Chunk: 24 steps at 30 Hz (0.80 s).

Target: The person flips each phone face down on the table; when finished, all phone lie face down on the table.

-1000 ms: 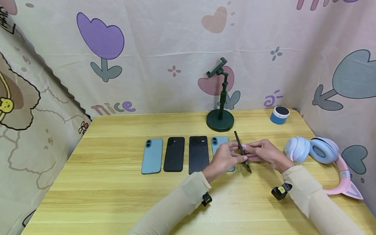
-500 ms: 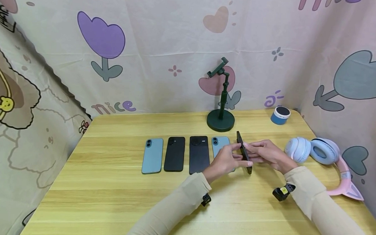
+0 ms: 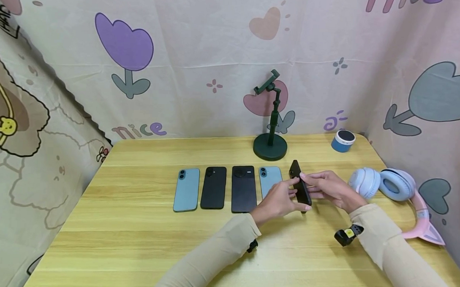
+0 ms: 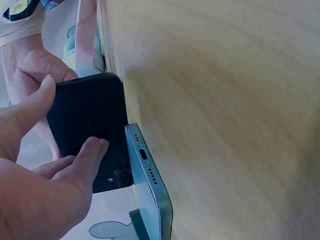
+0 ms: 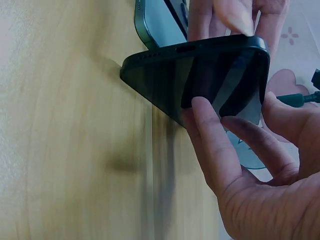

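Note:
A black phone (image 3: pixel 302 191) stands tilted on a long edge between both hands, close over the table. Its back, with a camera lens, shows in the left wrist view; its glossy screen side (image 5: pixel 165 80) shows in the right wrist view. My left hand (image 3: pixel 276 200) holds it with the thumb on the bottom end and fingertips against the back. My right hand (image 3: pixel 331 188) pinches it, thumb at the upper long edge and fingers on the screen. A light-blue phone (image 3: pixel 269 177) lies just left of it, partly hidden by the left hand.
Further left on the wooden table (image 3: pixel 135 237) lie a dark phone (image 3: pixel 244 194), a black phone (image 3: pixel 213 189) and another light-blue phone (image 3: pixel 186 192). Behind them stands a dark green phone stand (image 3: pixel 270 147). A small blue speaker (image 3: pixel 343 143) and cat-ear headphones (image 3: pixel 396 185) are at right.
The held black phone has turned from nearly edge-on to show more of its broad side, its near end shifting slightly right. The left hand has moved a little right with it.

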{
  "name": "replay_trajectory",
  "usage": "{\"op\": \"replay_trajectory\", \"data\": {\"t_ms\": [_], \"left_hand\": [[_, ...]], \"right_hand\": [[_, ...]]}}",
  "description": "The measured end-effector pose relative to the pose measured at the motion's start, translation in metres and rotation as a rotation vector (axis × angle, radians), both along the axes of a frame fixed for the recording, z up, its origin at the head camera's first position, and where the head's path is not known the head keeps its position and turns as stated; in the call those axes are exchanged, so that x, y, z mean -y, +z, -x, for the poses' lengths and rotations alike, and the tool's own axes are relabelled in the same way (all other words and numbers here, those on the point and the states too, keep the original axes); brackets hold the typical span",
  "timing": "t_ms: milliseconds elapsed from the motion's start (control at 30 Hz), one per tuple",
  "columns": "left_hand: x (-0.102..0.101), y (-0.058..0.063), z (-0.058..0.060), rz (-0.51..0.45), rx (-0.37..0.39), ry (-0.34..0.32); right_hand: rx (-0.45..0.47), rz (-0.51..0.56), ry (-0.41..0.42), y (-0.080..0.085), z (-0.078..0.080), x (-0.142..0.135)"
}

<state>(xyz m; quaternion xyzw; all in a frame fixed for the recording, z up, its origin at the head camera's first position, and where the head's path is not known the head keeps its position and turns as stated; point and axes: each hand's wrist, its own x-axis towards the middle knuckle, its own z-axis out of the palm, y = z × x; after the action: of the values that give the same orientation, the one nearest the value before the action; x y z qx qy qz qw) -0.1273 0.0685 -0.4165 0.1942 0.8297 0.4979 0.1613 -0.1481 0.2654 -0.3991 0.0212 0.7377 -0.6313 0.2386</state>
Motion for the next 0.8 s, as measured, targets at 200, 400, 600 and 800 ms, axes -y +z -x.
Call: {"op": "replay_trajectory", "data": {"t_ms": [200,400,600,800], "left_hand": [[-0.003,-0.003,-0.002,0.094,-0.121,-0.041],[-0.005,-0.005,-0.002,0.200,-0.241,-0.071],[-0.010,-0.006,-0.004,0.322,-0.378,-0.088],[-0.014,-0.006,-0.005,0.445,-0.445,-0.114]], "right_hand": [[0.001,0.019,-0.017,0.000,-0.001,-0.003],[0.003,0.044,-0.029,0.000,-0.002,-0.006],[0.010,0.065,-0.055,0.000,-0.002,-0.007],[0.018,0.086,-0.096,-0.001,-0.003,-0.009]]}}
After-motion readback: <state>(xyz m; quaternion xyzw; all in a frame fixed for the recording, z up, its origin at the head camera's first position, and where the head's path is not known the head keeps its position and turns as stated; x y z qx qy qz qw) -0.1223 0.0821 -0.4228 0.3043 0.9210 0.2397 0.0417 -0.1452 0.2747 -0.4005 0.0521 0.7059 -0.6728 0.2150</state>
